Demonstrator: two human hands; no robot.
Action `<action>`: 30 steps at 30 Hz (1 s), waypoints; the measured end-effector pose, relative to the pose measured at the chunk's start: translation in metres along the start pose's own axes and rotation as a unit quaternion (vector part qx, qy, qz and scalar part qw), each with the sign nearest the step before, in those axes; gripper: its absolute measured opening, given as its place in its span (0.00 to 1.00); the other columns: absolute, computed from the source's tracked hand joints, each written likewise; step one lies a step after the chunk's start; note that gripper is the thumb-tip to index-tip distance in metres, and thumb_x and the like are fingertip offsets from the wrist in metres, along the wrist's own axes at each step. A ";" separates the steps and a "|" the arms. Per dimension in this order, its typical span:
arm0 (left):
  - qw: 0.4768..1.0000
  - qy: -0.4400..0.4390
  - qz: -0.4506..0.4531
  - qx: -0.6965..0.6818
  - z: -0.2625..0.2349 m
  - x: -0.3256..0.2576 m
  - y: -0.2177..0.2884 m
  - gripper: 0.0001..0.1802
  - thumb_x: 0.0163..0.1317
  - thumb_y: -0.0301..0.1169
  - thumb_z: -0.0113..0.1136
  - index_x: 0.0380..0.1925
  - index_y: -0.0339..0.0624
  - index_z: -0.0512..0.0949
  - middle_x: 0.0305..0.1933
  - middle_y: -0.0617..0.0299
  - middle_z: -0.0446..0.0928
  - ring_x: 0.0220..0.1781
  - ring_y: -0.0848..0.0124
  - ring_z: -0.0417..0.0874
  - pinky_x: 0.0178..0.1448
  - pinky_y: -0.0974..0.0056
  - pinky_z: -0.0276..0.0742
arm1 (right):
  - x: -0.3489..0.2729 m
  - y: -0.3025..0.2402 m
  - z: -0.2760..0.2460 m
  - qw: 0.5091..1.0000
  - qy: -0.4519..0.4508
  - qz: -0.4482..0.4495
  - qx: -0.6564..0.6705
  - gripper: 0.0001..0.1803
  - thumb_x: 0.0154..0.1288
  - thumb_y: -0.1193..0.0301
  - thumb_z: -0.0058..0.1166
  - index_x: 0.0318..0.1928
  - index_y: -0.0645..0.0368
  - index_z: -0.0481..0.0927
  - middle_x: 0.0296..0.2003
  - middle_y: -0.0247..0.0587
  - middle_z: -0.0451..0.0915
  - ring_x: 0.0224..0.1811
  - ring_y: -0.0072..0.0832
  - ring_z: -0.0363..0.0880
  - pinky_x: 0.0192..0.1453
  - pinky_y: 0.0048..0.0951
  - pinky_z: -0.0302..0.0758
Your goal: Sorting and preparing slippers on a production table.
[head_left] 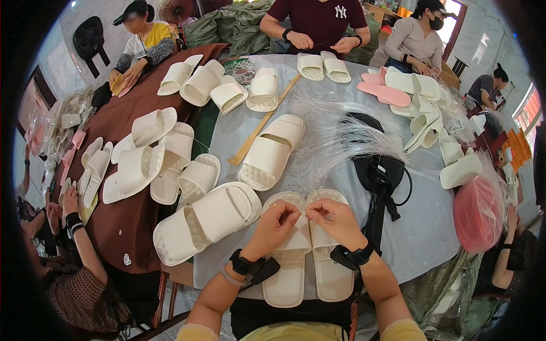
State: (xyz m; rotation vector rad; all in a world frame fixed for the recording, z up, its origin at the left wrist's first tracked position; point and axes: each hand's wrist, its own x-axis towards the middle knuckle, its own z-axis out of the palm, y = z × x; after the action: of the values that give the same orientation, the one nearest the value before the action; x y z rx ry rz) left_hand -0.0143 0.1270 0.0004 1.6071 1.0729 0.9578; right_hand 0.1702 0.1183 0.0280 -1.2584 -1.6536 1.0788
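Slippers [284, 281] lie paired; left hand [276, 223], right hand [334, 220] pinched above

Grey-covered table [421, 250]: cream slippers [267, 158], pink slippers [385, 92], wooden strip [265, 120], clear plastic strands [335, 139], black strapped item [378, 175].
Its far right: seemingly clear film [456, 116], hard to make out.
Brown-covered table [126, 236]: more cream slippers [133, 170].

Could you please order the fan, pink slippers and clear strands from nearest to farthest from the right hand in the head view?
From the right hand:
1. Clear strands, just ahead.
2. Pink slippers, farther ahead, rightward.
3. Fan, far back left.
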 end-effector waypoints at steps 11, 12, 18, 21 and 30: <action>0.999 0.015 -0.003 -0.043 0.002 0.000 0.002 0.05 0.59 0.26 0.56 0.34 0.36 0.74 0.29 0.65 0.70 0.27 0.79 0.68 0.32 0.73 0.66 | 0.000 0.006 0.003 0.995 0.031 0.012 0.090 0.06 0.59 0.74 0.55 0.35 0.63 0.78 0.29 0.37 0.79 0.31 0.21 0.77 0.37 0.21 0.73; 0.999 0.015 -0.003 -0.043 0.002 0.000 0.002 0.05 0.58 0.26 0.57 0.34 0.36 0.74 0.29 0.65 0.71 0.27 0.79 0.68 0.32 0.73 0.66 | 0.000 0.003 0.003 0.999 0.019 0.000 0.038 0.06 0.59 0.74 0.55 0.36 0.63 0.78 0.29 0.37 0.79 0.31 0.21 0.77 0.37 0.22 0.73; 1.000 0.001 0.001 0.004 0.000 0.000 0.003 0.05 0.61 0.27 0.54 0.35 0.38 0.74 0.30 0.68 0.72 0.29 0.83 0.69 0.33 0.76 0.67 | 0.000 0.000 0.002 0.997 0.001 -0.038 -0.062 0.06 0.59 0.73 0.54 0.36 0.62 0.78 0.29 0.37 0.79 0.30 0.22 0.77 0.35 0.23 0.73; 1.000 -0.002 0.004 0.007 0.000 0.000 0.003 0.05 0.61 0.27 0.54 0.35 0.38 0.74 0.30 0.68 0.72 0.29 0.82 0.69 0.33 0.75 0.67 | -0.001 0.005 0.004 0.999 0.008 -0.026 -0.032 0.07 0.59 0.73 0.54 0.37 0.62 0.78 0.30 0.37 0.80 0.30 0.22 0.77 0.36 0.23 0.73; 1.000 0.001 -0.006 0.010 -0.001 -0.001 0.006 0.05 0.60 0.27 0.55 0.35 0.38 0.74 0.30 0.68 0.72 0.29 0.82 0.69 0.34 0.75 0.67 | 0.001 0.007 0.000 0.999 0.003 0.007 0.048 0.07 0.59 0.73 0.55 0.37 0.64 0.78 0.30 0.36 0.80 0.31 0.21 0.77 0.38 0.21 0.73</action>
State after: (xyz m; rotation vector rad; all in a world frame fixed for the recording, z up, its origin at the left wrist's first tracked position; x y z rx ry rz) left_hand -0.0140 0.1250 0.0067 1.6136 1.0957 0.9444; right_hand 0.1724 0.1201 0.0218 -1.2108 -1.5722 1.1475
